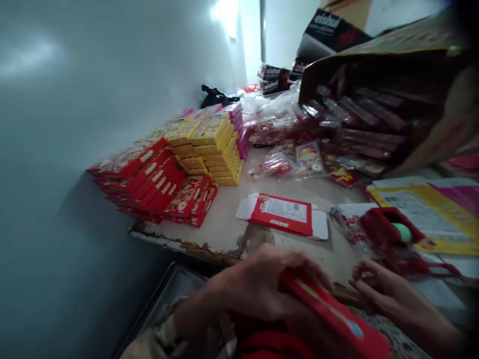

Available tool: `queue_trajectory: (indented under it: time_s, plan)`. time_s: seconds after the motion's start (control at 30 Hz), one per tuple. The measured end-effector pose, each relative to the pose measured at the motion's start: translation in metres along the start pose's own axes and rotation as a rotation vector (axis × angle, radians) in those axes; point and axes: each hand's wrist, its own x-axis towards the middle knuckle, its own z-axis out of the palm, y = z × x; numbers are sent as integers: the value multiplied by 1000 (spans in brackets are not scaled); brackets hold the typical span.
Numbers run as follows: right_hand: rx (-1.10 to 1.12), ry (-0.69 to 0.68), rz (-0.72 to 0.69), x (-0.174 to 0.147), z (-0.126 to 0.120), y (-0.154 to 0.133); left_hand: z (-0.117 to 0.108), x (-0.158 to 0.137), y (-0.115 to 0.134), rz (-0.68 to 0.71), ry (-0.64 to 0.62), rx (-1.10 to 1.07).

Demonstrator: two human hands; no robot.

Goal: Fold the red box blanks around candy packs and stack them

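My left hand [267,284] is wrapped over a narrow red box [337,314], which tilts down to the right in front of the table edge. To the right, my right hand [392,299] is apart from the box, its thumb and forefinger curled together as in a pinch. Anything between those fingertips is too small or blurred to make out. Just beyond the right hand is a dark red tape dispenser [389,229] with a pale green core. A flattened red carton [282,214] with white end flaps lies on the table [224,239], beyond my left hand.
Stacked red boxes [145,179] and yellow boxes [213,144] stand at the left by the wall. An opened cardboard carton [422,99] holds clear-wrapped packets, with more packets [309,157] in front. Flat yellow cartons [430,214] lie at the right. Black boxes [273,77] are at the back.
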Motion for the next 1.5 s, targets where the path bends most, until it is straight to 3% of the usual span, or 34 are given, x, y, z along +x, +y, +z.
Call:
queue_trajectory:
  time_s: [0.07,0.13,0.17,0.27,0.33,0.37,0.43,0.5,0.6,0.67,0.73,0.77,0.83,0.93,1.07,1.27,1.4,1.5]
  plan:
    - [156,-29,15,2,-3,-2,-34,-34,33,138,306,503]
    - [258,-71,24,6,-5,-10,-71,-66,45,104,574,964]
    - [262,-88,22,9,-4,-14,-91,-80,40,77,694,1163]
    - [257,-174,-7,20,16,-16,-150,-114,-12,-57,941,1491]
    - [264,-235,-67,25,34,-9,-178,-132,-57,-308,931,1531]
    - [255,-264,-98,25,41,-5,-185,-139,-76,-399,862,1528]
    - [216,-293,-137,22,51,4,-184,-148,-102,-471,792,1521]
    - [209,-273,-138,18,54,8,-165,-144,-112,-425,841,1532]
    - [247,-177,-113,18,52,0,-120,-100,-113,-272,941,1415]
    - [283,-70,-114,27,52,-11,-94,-43,-116,-164,758,1225]
    - [357,42,-107,40,54,-24,-82,26,-126,-217,444,1097]
    - [419,92,-95,46,56,-29,-81,61,-134,-269,276,1071]
    - [579,173,-44,57,61,-35,-89,119,-153,-297,116,1035]
    - [802,239,41,66,67,-34,-109,171,-181,-300,-87,1004]
    - [871,369,-19,81,62,-29,-120,189,-189,-257,-193,978]
    - [754,437,-183,96,49,-40,-121,188,-139,-221,-330,799]
    - [729,517,-294,77,70,-44,-121,170,-101,-296,-543,374]
    - [717,614,-264,64,93,-37,-106,146,-89,-252,-525,334]
